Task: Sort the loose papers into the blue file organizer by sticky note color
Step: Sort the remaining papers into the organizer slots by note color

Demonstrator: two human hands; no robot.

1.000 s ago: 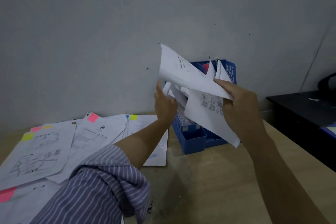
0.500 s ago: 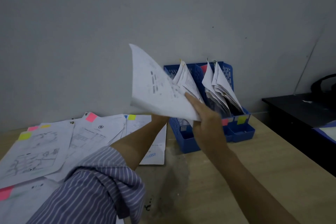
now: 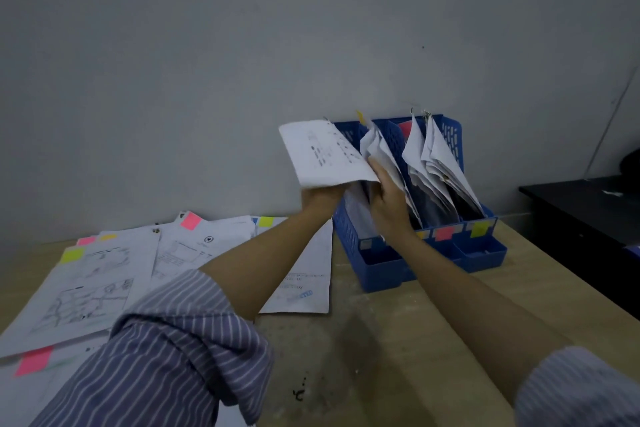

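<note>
Sheet (image 3: 322, 152) lowered from chest height to blue file organizer's (image 3: 381, 270) leftmost slot — left hand (image 3: 320, 196) grasping it, right hand (image 3: 389, 204) parting filed papers (image 3: 381, 152); insertion imminent.

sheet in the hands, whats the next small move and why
Probably lower the sheet into the leftmost slot of the organizer. The left hand holds it from below right at that slot, and the right hand appears to press the papers already there aside. The sheet's note colour is not visible, so the slot is a guess.
</note>
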